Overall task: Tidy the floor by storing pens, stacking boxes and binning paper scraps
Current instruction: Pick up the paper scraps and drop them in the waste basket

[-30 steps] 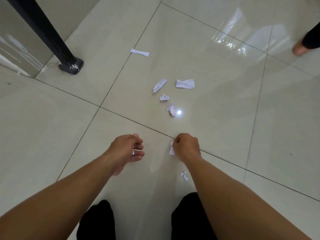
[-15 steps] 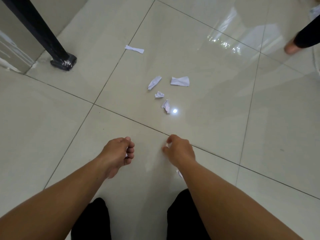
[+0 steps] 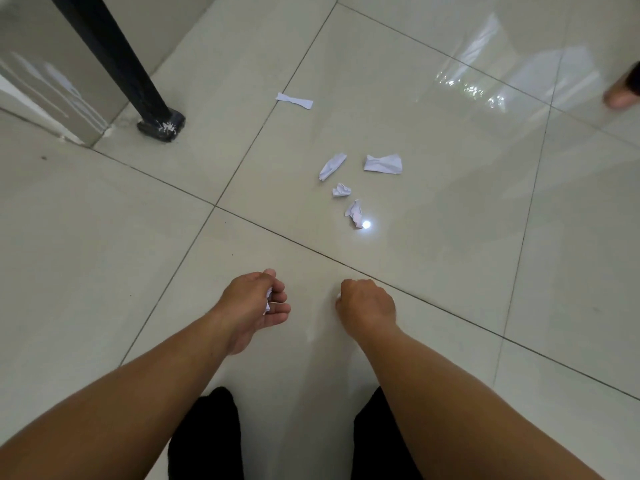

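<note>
Both hands hover low over the tiled floor (image 3: 450, 244), close to the person's dark trouser legs (image 3: 204, 434).

1. Left hand (image 3: 254, 303): fingers curled, palm turned inward, gripping a crumpled scrap (image 3: 268, 300) of white paper between thumb and fingers.
2. Right hand (image 3: 367, 303): closed in a fist, knuckles up. A white fragment (image 3: 338, 295) shows at its thumb side, held inside the curl; most of it is hidden.

Loose paper on the floor, all ahead of the hands and apart from them:
- twisted scrap (image 3: 354, 212), nearest, just beside a bright light spot (image 3: 366, 224);
- small ball (image 3: 341, 190), just beyond it;
- folded scrap (image 3: 332, 166) and flat scrap (image 3: 382, 164), side by side, farther on;
- paper strip (image 3: 294, 100), farthest, lying on a tile joint.

A black post (image 3: 117, 60) slants down to its foot at the upper left, beside a wall. Another person's foot (image 3: 620, 95) shows at the right edge.
</note>
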